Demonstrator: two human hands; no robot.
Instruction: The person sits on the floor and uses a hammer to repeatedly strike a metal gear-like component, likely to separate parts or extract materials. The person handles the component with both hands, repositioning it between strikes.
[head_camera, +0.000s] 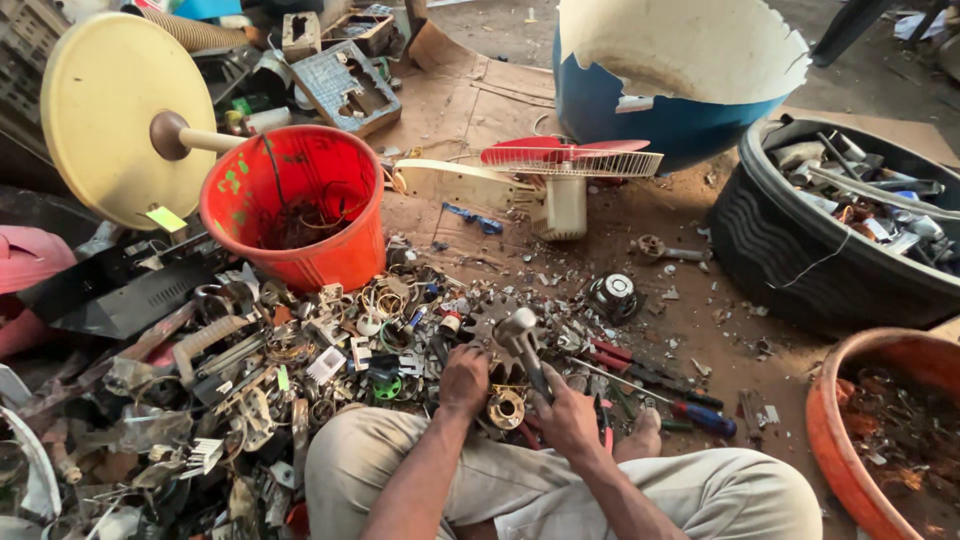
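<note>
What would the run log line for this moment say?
right hand: grips hammer | left hand: steadies round metal part | red bucket behind scrap pile

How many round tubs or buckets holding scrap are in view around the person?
4: a red bucket upper left of the hands, a broken blue tub at top centre, a black tub at right, an orange tub at lower right. Clutter may hide others.

Right hand (568, 418) grips hammer (522, 340); left hand (464, 380) steadies round metal part (505, 408) amid scrap pile (260, 380)
</note>
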